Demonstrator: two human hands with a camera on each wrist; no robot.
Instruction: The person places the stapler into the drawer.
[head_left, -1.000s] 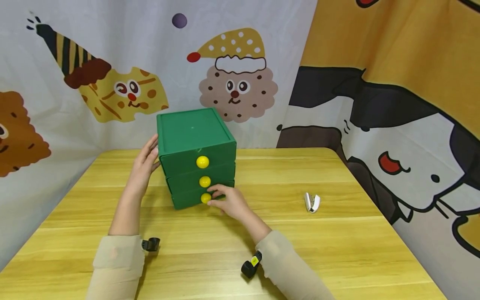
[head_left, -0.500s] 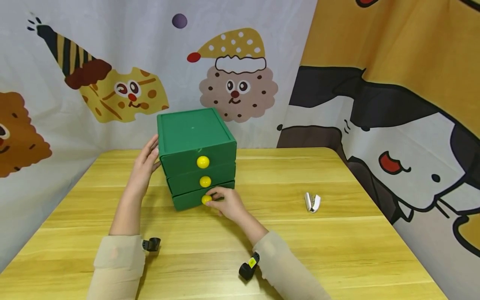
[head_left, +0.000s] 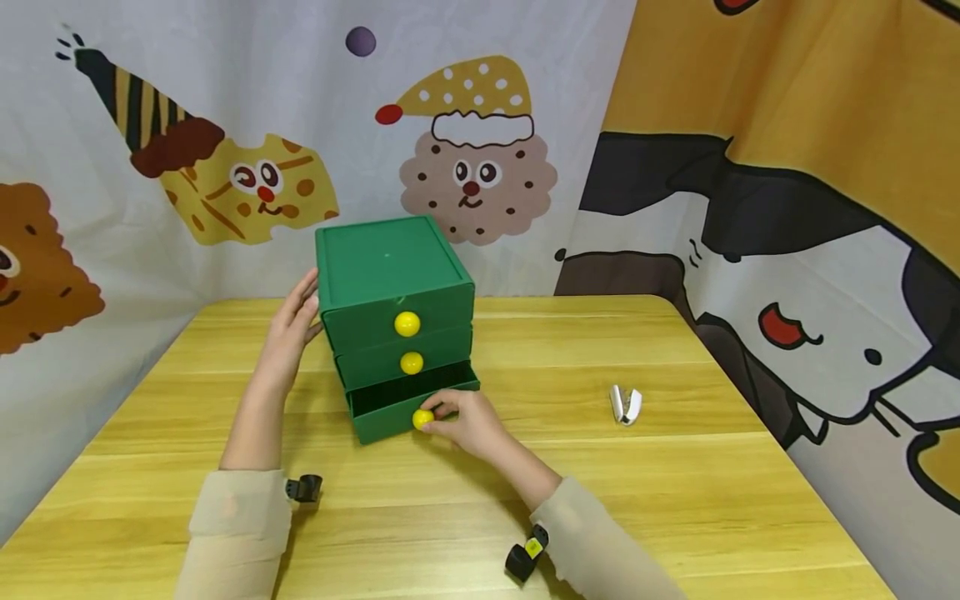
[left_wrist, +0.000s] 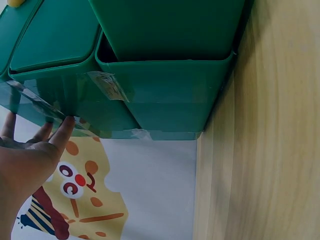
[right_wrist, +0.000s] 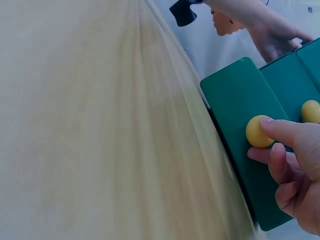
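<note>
A green three-drawer box with round yellow knobs stands on the table. Its bottom drawer is pulled partway out, and the part of its inside that shows is dark. My right hand pinches the bottom yellow knob between thumb and forefinger. With fingers extended, my left hand rests against the left side of the box. In the left wrist view, the fingertips touch the side wall, which has clear tape on it. The upper two drawers are closed.
A small white stapler lies on the wooden table to the right of the box. Behind the table hangs a cartoon-printed curtain. Black wrist cameras are strapped at both sleeves.
The right hand has taken hold of the bottom knob and moved toward the person, sliding the bottom drawer out. The left hand has stayed against the box.
</note>
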